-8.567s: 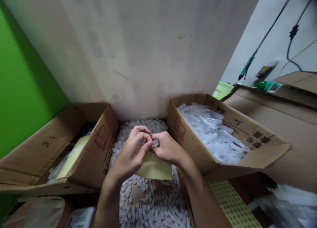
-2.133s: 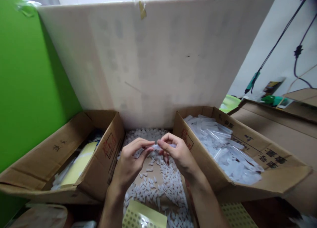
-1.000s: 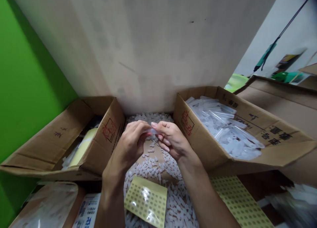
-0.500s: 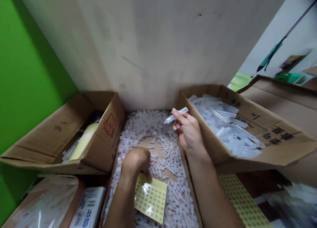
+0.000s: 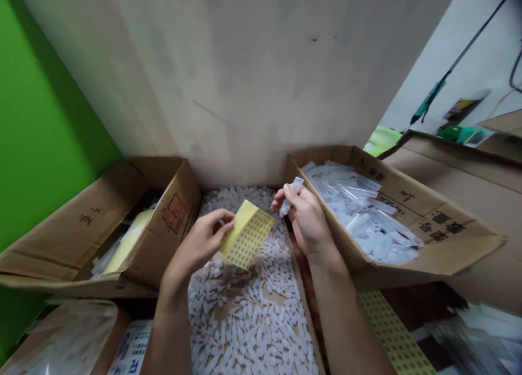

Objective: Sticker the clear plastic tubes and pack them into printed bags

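Note:
My left hand (image 5: 209, 232) pinches the left edge of a yellow sticker sheet (image 5: 252, 235) with rows of small round dots, holding it tilted above a tray of small white plastic pieces (image 5: 265, 326). To its right, my right hand (image 5: 304, 214) grips a clear plastic tube (image 5: 291, 197) between thumb and fingers, with its narrow end pointing down. The sheet and the tube are apart. Beside my right hand, a cardboard box (image 5: 440, 255) holds many similar clear tubes (image 5: 359, 206).
On the left, a cardboard box (image 5: 150, 255) contains a yellow sheet roll. A plastic-covered container (image 5: 65, 337) and a white printed box (image 5: 130, 348) lie below it. Another dotted yellow sheet (image 5: 391, 331) lies at lower right. A pale wall (image 5: 244, 81) rises behind.
My left hand has lifted the yellow sheet up from the white pieces and turned it toward the tube. In my right hand, the tube has swung to a steeper angle.

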Demonstrator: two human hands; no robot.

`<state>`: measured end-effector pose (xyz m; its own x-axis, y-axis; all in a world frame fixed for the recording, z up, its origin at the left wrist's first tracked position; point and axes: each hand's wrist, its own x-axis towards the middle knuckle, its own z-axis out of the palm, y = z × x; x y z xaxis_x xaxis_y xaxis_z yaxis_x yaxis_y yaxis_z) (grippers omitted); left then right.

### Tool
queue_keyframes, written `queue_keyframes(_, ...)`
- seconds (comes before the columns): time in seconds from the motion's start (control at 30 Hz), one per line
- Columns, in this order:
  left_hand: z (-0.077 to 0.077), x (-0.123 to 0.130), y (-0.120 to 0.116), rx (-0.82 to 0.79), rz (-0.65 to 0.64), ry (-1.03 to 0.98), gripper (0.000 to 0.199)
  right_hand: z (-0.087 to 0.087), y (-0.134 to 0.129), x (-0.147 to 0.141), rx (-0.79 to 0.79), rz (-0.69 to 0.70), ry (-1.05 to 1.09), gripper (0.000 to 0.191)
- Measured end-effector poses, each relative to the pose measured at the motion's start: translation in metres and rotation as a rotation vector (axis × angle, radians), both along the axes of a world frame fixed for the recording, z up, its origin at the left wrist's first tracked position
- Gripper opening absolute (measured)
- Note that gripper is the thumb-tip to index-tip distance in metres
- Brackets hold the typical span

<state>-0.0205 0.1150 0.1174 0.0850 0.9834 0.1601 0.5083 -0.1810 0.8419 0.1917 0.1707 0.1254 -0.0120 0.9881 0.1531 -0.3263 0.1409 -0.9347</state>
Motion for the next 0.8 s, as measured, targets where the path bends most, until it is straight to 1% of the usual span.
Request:
queue_keyframes(0.1,0.004,-0.009,-0.002,0.083,0.168,-0.105,0.024,0.003,-0.003,0.004,0.045,0.032,-0.130,0.027)
queue_keyframes(0.17,0.005,-0.011,-0.003,0.097,0.238,-0.190,0.027,0.005,-0.005,0.004,0.016,0.081,-0.243,0.032)
queue_keyframes(0.2,0.004,-0.011,-0.003,0.091,0.256,-0.236,0.029,0.005,-0.007,0.003,-0.014,0.126,-0.272,0.037)
queue_keyframes(0.27,0.004,-0.009,-0.003,0.057,0.260,-0.325,0.033,0.005,-0.009,-0.001,-0.065,0.258,-0.258,0.043)
queue_keyframes(0.33,0.004,-0.003,-0.002,0.022,0.244,-0.395,0.037,0.003,-0.011,-0.007,-0.082,0.385,-0.198,0.039)
queue_keyframes(0.37,0.005,0.000,-0.002,0.020,0.248,-0.420,0.039,0.001,-0.011,-0.009,-0.083,0.416,-0.169,0.037)
queue_keyframes(0.4,0.006,0.003,-0.001,0.029,0.262,-0.439,0.042,0.000,-0.011,-0.012,-0.083,0.414,-0.145,0.036)
queue_keyframes(0.43,0.007,0.005,0.000,0.045,0.282,-0.455,0.046,-0.002,-0.011,-0.015,-0.082,0.379,-0.124,0.035)
queue_keyframes(0.5,0.009,0.009,0.000,0.055,0.314,-0.489,0.056,-0.003,-0.010,-0.017,-0.080,0.266,-0.078,0.034)
queue_keyframes(0.53,0.010,0.010,0.000,0.038,0.312,-0.510,0.062,-0.004,-0.009,-0.018,-0.080,0.210,-0.056,0.033)
queue_keyframes(0.6,0.011,0.011,-0.001,-0.053,0.260,-0.556,0.071,-0.004,-0.008,-0.018,-0.081,0.126,-0.023,0.031)
queue_keyframes(0.63,0.011,0.012,-0.002,-0.107,0.220,-0.582,0.071,-0.004,-0.008,-0.018,-0.079,0.100,-0.017,0.030)
queue_keyframes(0.7,0.011,0.013,-0.002,-0.177,0.151,-0.634,0.062,-0.004,-0.006,-0.018,-0.064,0.070,-0.023,0.030)
queue_keyframes(0.77,0.010,0.014,-0.002,-0.155,0.155,-0.660,0.050,-0.004,-0.006,-0.018,-0.031,0.007,-0.048,0.031)
queue_keyframes(0.8,0.009,0.014,-0.001,-0.115,0.191,-0.657,0.046,-0.004,-0.006,-0.018,0.003,-0.071,-0.084,0.034)
